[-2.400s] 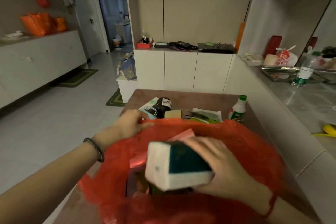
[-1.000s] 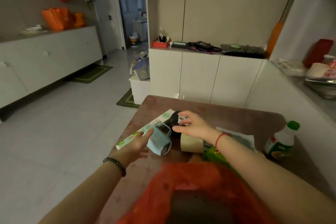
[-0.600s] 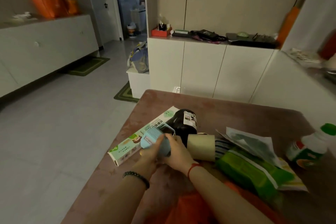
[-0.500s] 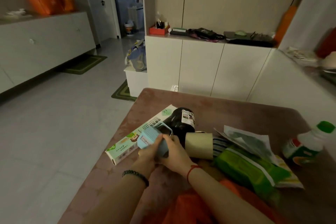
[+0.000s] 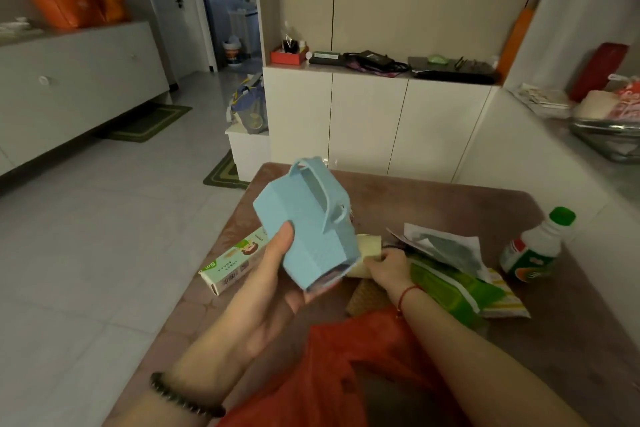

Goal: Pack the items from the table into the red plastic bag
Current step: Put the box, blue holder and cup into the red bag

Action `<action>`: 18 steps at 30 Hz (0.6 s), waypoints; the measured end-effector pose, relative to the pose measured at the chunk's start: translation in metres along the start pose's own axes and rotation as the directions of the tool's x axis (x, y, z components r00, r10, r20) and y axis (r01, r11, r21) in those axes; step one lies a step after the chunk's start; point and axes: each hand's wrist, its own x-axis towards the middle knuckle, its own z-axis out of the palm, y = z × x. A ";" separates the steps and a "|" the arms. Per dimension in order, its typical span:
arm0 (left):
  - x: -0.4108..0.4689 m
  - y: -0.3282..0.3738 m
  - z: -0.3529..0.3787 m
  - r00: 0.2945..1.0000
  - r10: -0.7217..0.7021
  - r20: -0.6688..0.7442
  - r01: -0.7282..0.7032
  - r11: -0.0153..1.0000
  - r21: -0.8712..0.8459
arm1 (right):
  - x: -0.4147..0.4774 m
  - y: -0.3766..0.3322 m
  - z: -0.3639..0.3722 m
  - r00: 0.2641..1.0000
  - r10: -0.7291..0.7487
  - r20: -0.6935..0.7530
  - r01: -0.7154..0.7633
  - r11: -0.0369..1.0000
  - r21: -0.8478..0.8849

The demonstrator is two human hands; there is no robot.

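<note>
My left hand (image 5: 266, 288) grips a light blue box with a handle (image 5: 308, 222), lifted above the brown table (image 5: 467, 208). My right hand (image 5: 388, 265) rests on a beige tape roll (image 5: 367, 246) lying on the table; its grip is partly hidden behind the blue box. The red plastic bag (image 5: 349, 371) lies open at the near edge, under my forearms. A long green-and-white box (image 5: 232, 262) lies to the left. A green packet (image 5: 453, 284) and a grey-white pouch (image 5: 440, 248) lie to the right. A white bottle with a green cap (image 5: 536, 246) stands at the far right.
White cabinets (image 5: 367, 121) stand behind the table, with a counter wall (image 5: 540, 163) along its right side. Tiled floor (image 5: 104, 236) opens to the left. A striped packet (image 5: 505, 302) lies beneath the green packet.
My left hand has raised the blue box off the table toward me. My right hand has let go of it and shifted right onto the tape roll. The dark jar is now hidden.
</note>
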 end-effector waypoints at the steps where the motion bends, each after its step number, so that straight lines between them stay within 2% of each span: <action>1: -0.009 -0.002 0.013 0.999 -0.016 0.042 0.017 1.000 -0.002 | -0.005 -0.002 -0.005 0.999 -0.035 -0.011 0.035 0.999 -0.001; 2: -0.012 -0.006 0.023 0.999 -0.033 0.020 0.032 0.998 0.050 | -0.008 -0.006 -0.010 0.998 -0.063 0.017 0.062 0.998 0.031; 3: -0.028 -0.010 0.029 0.999 0.002 0.047 -0.012 0.980 0.201 | -0.015 -0.012 -0.020 0.994 -0.094 0.051 0.091 0.994 0.060; 4: -0.043 -0.009 0.038 0.999 -0.026 0.022 0.019 0.956 0.292 | -0.025 -0.020 -0.032 0.988 -0.132 0.082 0.129 0.991 0.044; 5: -0.051 -0.009 0.044 0.995 -0.056 -0.086 0.086 0.910 0.405 | -0.034 -0.029 -0.045 0.978 -0.179 0.104 0.178 0.984 0.024; 6: -0.061 -0.013 0.044 0.991 -0.082 -0.107 0.126 0.844 0.522 | -0.043 -0.037 -0.059 0.966 -0.245 0.082 0.240 0.968 0.068; 9: -0.090 -0.021 0.067 0.979 -0.193 0.063 0.101 0.730 0.676 | -0.073 -0.045 -0.106 0.911 -0.411 -0.033 0.409 0.892 0.194; 12: -0.100 -0.037 0.068 0.973 -0.211 0.096 0.046 0.581 0.813 | -0.109 -0.037 -0.156 0.871 -0.488 -0.062 0.479 0.812 0.334; 13: -0.100 -0.040 0.068 0.971 -0.213 0.106 0.013 0.492 0.871 | -0.122 -0.032 -0.170 0.861 -0.507 -0.053 0.485 0.784 0.387; 15: -0.101 -0.042 0.064 0.968 -0.205 0.147 -0.096 0.237 0.967 | -0.150 -0.020 -0.190 0.838 -0.543 -0.057 0.509 0.741 0.438; 17: -0.103 -0.040 0.057 0.959 -0.197 0.202 -0.211 -0.028 0.977 | -0.179 -0.002 -0.195 0.815 -0.573 -0.085 0.544 0.708 0.451; 18: -0.104 -0.038 0.055 0.955 -0.202 0.218 -0.245 -0.117 0.963 | -0.192 0.009 -0.195 0.796 -0.596 -0.100 0.576 0.699 0.424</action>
